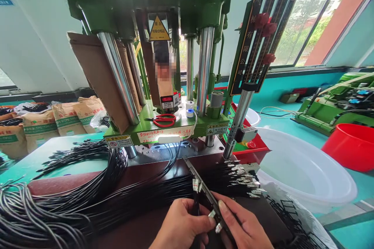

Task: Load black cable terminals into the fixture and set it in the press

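Observation:
At the lower middle, my left hand (184,221) is closed around several black cables with metal connectors (196,185) at their ends, some pointing up. A small metal connector (211,214) shows at its thumb tip, against a long narrow metal bar (204,188). My right hand (242,218) grips the near end of this bar, thumb along its side. The bar slants away from me toward the press; its slots are too small to make out. Just beyond both hands lies a thick bundle of black cables (140,192), its silvery connectors (244,179) gathered at the right.
A green press (137,11) with shiny steel columns (207,66) rises ahead. Red-handled scissors (165,120) rest on its ledge, above a lit lamp (169,139). Right of the bench are a white tub (315,198) and a red bucket (350,148). Paper sacks (41,128) stand at left.

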